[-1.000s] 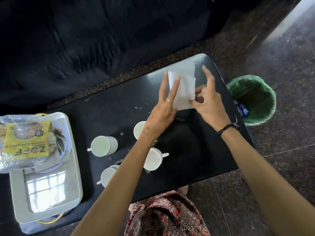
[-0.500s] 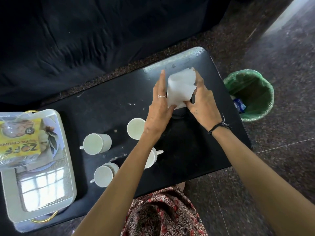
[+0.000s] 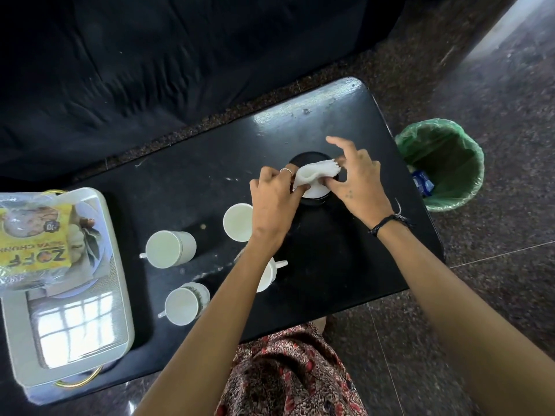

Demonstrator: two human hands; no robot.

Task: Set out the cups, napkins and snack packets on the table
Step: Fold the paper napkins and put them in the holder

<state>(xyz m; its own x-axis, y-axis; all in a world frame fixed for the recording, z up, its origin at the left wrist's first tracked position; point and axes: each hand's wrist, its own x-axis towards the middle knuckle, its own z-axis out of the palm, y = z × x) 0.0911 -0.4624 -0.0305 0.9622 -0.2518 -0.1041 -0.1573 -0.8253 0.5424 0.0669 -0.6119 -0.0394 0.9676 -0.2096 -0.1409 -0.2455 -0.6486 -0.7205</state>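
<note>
A white napkin (image 3: 312, 175) sits bunched over a round black holder (image 3: 312, 202) on the table (image 3: 345, 265), pinched at its ends by the left hand (image 3: 274, 202) and right hand (image 3: 356, 181). Four white cups (image 3: 171, 249) stand nearby; a yellow snack packet (image 3: 33, 250) lies on the tray (image 3: 117, 295).

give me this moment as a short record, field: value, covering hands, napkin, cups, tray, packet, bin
left hand: pinching one end of the napkin
right hand: pinching the other end
napkin: white, folded, held over a round black holder
cups: four white ones on the black table, one partly hidden by the left arm
tray: white, at the table's left end
snack packet: yellow, on the tray
bin: green-lined, on the floor right of the table
</note>
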